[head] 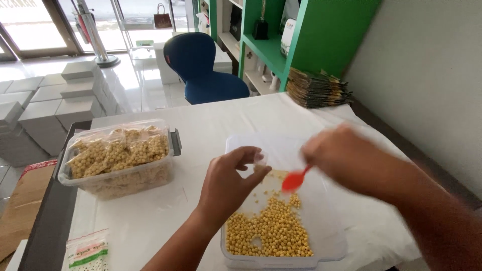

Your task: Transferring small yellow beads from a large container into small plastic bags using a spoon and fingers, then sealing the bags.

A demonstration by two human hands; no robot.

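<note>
My left hand point(232, 179) pinches a small clear plastic bag point(259, 159) above a clear flat tray point(331, 236). Several small yellow round balls point(271, 230) lie heaped in the tray's near part. My right hand point(341, 156), blurred by motion, holds a small red spoon point(294, 180) with its bowl pointing down over the balls, just right of the left hand's fingers.
A clear tub point(118, 160) full of filled small bags sits at the left on the white table point(211, 125). A stack of flat pouches point(86, 251) lies at the near left corner. A pile of brown bags point(316, 89) rests at the far right. A blue chair point(201, 68) stands beyond.
</note>
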